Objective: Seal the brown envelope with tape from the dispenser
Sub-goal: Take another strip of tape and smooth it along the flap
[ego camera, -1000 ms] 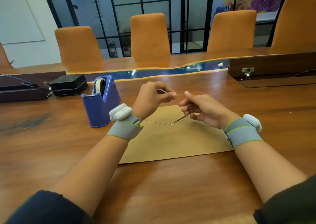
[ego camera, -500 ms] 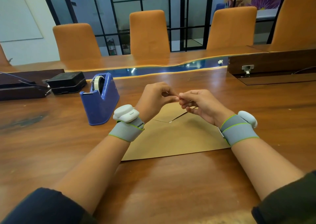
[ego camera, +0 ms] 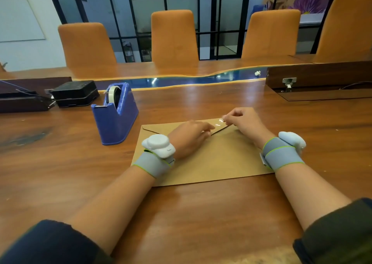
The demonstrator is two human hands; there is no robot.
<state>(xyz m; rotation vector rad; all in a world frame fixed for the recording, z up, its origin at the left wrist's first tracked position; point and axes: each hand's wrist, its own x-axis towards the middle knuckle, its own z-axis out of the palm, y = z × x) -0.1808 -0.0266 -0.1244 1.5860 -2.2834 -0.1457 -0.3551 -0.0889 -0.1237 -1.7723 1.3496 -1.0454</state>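
Note:
A brown envelope lies flat on the wooden table, its triangular flap folded down toward me. A short strip of clear tape stretches over the flap's right edge. My left hand rests on the flap and pinches the strip's left end. My right hand pinches the strip's right end just above the envelope's far edge. The blue tape dispenser stands left of the envelope, with its white roll showing on top.
A black box and a dark tray sit at the far left. A dark wooden hatch lid stands open at the far right. Orange chairs line the table's far side.
Both hands have come down from mid-air onto the envelope, and the tape strip between them now lies along the flap. The camera has tilted lower and closer.

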